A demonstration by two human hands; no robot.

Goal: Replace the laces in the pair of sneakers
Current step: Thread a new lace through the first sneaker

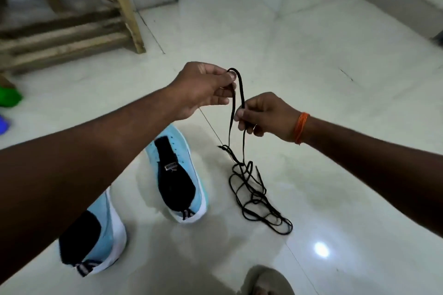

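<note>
Two light-blue sneakers with black tongues stand on the tiled floor without laces: one (pixel 178 175) in the middle, the other (pixel 96 239) lower left, partly behind my left forearm. A black lace (pixel 259 196) lies in a loose tangle to the right of the middle sneaker, and a loop of it rises up to my hands. My left hand (pixel 203 88) pinches the top of that loop between thumb and fingers. My right hand (pixel 266 115), with an orange thread on its wrist, grips both strands just below.
A wooden rack (pixel 72 19) stands at the upper left on the pale tiled floor (pixel 335 79). Green (pixel 9 97) and blue objects sit at the left edge. A foot in a sandal (pixel 266 280) shows at the bottom. A wall runs along the upper right.
</note>
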